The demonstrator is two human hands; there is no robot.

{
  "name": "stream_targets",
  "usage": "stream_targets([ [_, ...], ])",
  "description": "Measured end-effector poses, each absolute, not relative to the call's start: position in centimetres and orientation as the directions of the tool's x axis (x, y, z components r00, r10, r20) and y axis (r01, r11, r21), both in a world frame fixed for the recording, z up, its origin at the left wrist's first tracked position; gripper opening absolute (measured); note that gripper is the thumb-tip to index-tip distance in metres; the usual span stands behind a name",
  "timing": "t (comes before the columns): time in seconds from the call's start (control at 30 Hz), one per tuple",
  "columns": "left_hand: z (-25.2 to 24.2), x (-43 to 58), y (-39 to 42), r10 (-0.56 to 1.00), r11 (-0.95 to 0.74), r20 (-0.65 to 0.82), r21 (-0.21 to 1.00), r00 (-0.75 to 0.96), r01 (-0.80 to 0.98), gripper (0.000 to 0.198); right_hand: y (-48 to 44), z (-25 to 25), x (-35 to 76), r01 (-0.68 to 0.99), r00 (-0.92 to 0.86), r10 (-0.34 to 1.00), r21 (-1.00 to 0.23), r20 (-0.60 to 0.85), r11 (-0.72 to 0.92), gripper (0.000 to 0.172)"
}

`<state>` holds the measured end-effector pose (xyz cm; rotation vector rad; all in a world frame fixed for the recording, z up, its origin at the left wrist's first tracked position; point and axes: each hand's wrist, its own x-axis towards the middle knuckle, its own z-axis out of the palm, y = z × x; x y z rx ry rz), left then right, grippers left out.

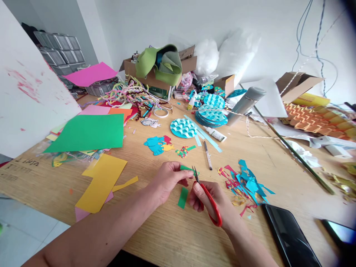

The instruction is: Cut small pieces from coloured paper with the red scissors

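Between the thumb and fingers of my left hand (169,180) is a small strip of green paper (185,168). My right hand (213,200) grips red-handled scissors (213,207), whose blades are slightly apart and meet the strip's right end. Below the strip, a second green paper piece (183,197) lies flat on the table between my hands. Just beyond them is a little heap of tiny cut bits (183,151) in red, yellow and green. Paper fish cutouts (155,144) in blue, red and yellow lie further left.
Paper scraps (247,181) are piled right of my hands, near a black phone (289,233). A pen (207,155) and a wave-patterned disc (183,128) lie ahead. Green sheet (91,133) and yellow sheet (104,185) are at left. A grey flask (247,104) leans behind.
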<state>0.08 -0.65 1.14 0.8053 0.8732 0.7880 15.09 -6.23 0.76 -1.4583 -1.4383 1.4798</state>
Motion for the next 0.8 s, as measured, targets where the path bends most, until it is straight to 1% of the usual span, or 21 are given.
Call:
stream_targets([
  [0.23, 1.00, 0.10, -0.72, 0.842, 0.454, -0.327, 0.859, 0.428, -0.237, 0.021, -6.28, 0.60, 15.02, 0.235, -0.198, 0.933, -0.939, -0.301, -0.253, 0.058],
  [0.33, 1.07, 0.04, -0.75, 0.838, 0.459, -0.326, 0.856, 0.438, -0.240, 0.021, -6.34, 0.67, 14.98, 0.222, -0.196, 0.932, -0.939, -0.305, -0.261, 0.056],
  [0.6, 1.25, 0.08, -0.81, 0.834, 0.470, -0.331, 0.845, 0.441, -0.256, 0.022, -6.44, 0.82, 14.80, 0.231, -0.171, 0.931, -0.932, -0.321, -0.279, 0.060],
  [0.8, 1.17, 0.20, -0.85, 0.833, 0.489, -0.350, 0.828, 0.429, -0.274, 0.022, -6.19, 1.41, 14.64, 0.212, -0.198, 0.929, -0.939, -0.313, -0.271, 0.061],
])
